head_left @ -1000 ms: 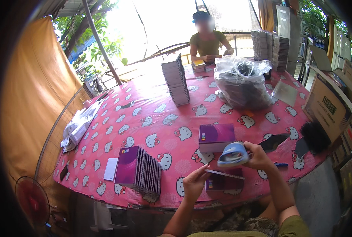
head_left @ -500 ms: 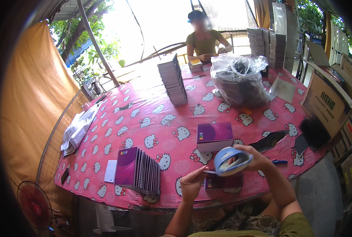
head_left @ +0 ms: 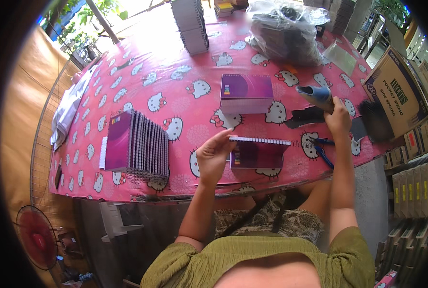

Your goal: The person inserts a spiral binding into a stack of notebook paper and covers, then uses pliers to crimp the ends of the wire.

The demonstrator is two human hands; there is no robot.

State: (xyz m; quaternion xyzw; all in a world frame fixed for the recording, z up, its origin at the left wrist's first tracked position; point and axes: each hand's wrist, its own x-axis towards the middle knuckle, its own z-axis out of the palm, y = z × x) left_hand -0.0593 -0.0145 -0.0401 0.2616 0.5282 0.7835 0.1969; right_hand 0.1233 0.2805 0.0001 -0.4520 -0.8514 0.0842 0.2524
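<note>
A small purple spiral notebook (head_left: pixel 257 154) stands near the table's front edge, with its wire binding along the top. At the binding's left end, my left hand (head_left: pixel 213 156) pinches the corner between thumb and fingers. A bit of wire coil sticks out past the right end. My right hand (head_left: pixel 338 117) is raised to the right, wrapped round a blue-grey hollow tube-like thing (head_left: pixel 315 96) with a flared mouth; its exact kind is unclear. Below that hand lie blue-handled pliers (head_left: pixel 325 152). Beyond the notebook sits a short purple notebook stack (head_left: pixel 246 87).
To the left stands a row of purple spiral notebooks (head_left: pixel 136 144). A tall notebook stack (head_left: pixel 191 26) and a plastic bag with dark contents (head_left: pixel 287 38) are at the back. Cartons (head_left: pixel 394 96) crowd the right, white cloth (head_left: pixel 70 113) the left edge. A fan (head_left: pixel 37 237) stands lower left.
My right hand has carried the tube-like thing away from the notebook, rightward and farther off. My left hand remains at the notebook's left end. The view has tipped downward, and the co-worker has left it.
</note>
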